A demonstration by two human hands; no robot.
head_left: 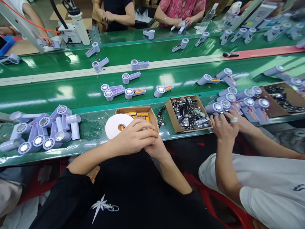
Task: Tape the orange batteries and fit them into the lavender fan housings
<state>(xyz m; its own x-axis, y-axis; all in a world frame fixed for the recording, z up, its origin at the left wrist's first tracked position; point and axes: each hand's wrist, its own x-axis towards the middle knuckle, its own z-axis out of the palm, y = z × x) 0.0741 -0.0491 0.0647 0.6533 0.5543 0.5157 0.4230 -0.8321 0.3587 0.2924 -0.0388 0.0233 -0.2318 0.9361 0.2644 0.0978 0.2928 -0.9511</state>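
My left hand (137, 135) reaches across in front of me, its fingers bent over my right hand (155, 147). The two hands meet at the near edge of a cardboard box (154, 118) holding orange-wrapped battery cells (143, 114). Both hands look closed, and whatever lies between them is hidden. Right beside my left hand, a white roll (114, 123) with a round centre hole rests against the box, partly behind my wrist.
Several lilac fan housings (39, 140) are heaped at the left. A second box (175, 119) holds circuit boards, with loose boards (161, 111) beside it. A co-worker's hands (225, 125) work close on the right. More housings lie on the green conveyor belt (78, 93).
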